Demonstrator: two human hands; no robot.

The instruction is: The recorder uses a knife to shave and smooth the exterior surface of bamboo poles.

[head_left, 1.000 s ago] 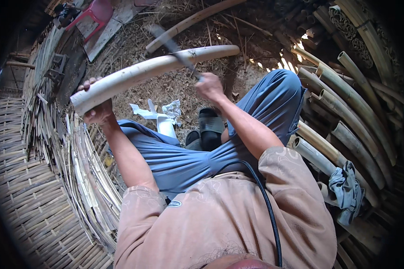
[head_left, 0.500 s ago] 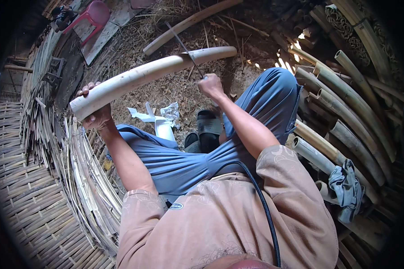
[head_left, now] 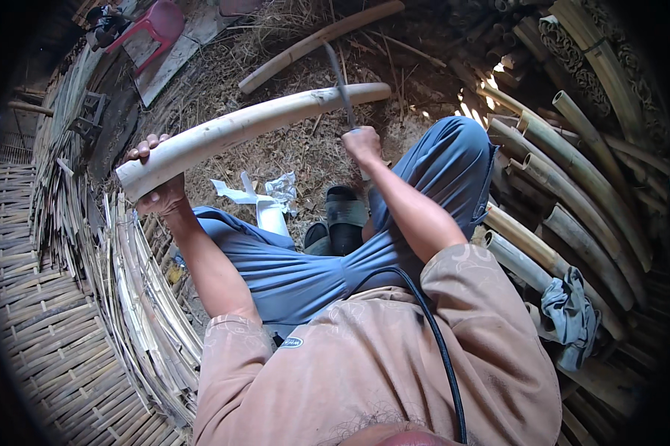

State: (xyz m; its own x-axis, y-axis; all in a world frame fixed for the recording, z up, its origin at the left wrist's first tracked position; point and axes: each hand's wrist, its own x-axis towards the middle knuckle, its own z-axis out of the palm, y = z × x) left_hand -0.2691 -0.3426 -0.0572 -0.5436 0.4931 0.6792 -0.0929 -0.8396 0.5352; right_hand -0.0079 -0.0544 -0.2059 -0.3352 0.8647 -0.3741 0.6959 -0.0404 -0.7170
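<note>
A thick pale bamboo pole (head_left: pixel 231 128) slants across in front of me, its near left end cut open. My left hand (head_left: pixel 156 178) is wrapped round that end, the thumb below and fingers over the top. My right hand (head_left: pixel 362 145) is closed in a fist on the handle of a long-bladed knife (head_left: pixel 337 74). The dark blade crosses the pole near its far right end and points away from me. Whether the edge bites into the bamboo I cannot make out.
Cut bamboo poles (head_left: pixel 565 178) are stacked at my right, with a grey cloth (head_left: pixel 570 316) on them. Split strips (head_left: pixel 145 290) and a woven bamboo mat (head_left: pixel 45 312) lie left. A split bamboo length (head_left: pixel 320 44) and a red plastic chair (head_left: pixel 164 21) are beyond; white wrappers (head_left: pixel 270 212) lie nearer.
My right hand has moved slightly right and nearer me, and the blade has swung to stand steeper across the pole, farther toward its right end. My left hand keeps its hold.
</note>
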